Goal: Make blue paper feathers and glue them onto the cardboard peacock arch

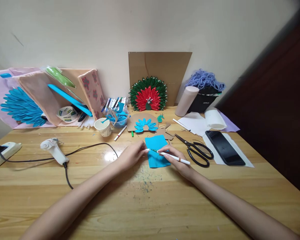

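A white marker (178, 159) with a green tip end slants over a blue sheet (157, 162), its rear end pointing right. My right hand (178, 160) is closed around the marker near its front, over the sheet's right side. At the left edge of the sheet, my left hand (133, 154) is closed, thumb and forefinger pinched together. A small white piece (147, 149) sticks out from those fingertips, close to the marker's green end; its kind is unclear. The blue sheet lies flat on the wooden table (150, 206).
Black-handled scissors (196, 150) and a phone (225, 148) lie to the right. Behind are a blue petal fan (145, 125), a paper cup (103, 129) and a red-and-green peacock craft (148, 95). At left, a glue gun (54, 151) trails its cord across the table.
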Demonstrator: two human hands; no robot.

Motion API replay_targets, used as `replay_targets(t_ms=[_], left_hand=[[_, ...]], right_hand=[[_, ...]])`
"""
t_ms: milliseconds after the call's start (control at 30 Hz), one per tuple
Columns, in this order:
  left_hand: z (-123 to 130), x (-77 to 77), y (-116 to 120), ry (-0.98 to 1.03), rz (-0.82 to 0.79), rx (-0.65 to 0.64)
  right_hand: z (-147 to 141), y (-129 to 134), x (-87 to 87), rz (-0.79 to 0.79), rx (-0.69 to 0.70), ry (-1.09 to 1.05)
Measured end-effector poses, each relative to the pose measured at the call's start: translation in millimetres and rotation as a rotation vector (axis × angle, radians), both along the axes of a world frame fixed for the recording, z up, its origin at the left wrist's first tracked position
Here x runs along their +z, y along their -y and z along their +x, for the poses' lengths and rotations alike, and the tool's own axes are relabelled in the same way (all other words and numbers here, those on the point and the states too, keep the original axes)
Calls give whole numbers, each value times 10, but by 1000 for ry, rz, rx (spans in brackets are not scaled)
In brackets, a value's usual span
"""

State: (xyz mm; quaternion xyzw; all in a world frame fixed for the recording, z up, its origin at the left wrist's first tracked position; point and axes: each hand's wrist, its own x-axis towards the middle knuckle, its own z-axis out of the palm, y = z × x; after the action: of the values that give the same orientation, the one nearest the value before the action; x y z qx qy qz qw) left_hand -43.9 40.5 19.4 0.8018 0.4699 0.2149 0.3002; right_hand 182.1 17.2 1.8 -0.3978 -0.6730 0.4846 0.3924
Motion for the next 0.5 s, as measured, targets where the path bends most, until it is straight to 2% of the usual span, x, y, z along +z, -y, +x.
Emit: replay_targets(t_ms=[167, 300, 400, 500], left_hand=[[50, -36, 63, 63, 19, -49], [87, -20, 112, 93, 88, -180], [110, 26, 171, 53, 140, -225], [148, 103, 229, 1, 183, -273]], right_hand=[[-3, -18, -16, -99, 53, -47], [11, -19, -41, -163, 111, -129], [36, 33, -26, -84, 148, -154], [88, 120, 22, 99, 195, -123]])
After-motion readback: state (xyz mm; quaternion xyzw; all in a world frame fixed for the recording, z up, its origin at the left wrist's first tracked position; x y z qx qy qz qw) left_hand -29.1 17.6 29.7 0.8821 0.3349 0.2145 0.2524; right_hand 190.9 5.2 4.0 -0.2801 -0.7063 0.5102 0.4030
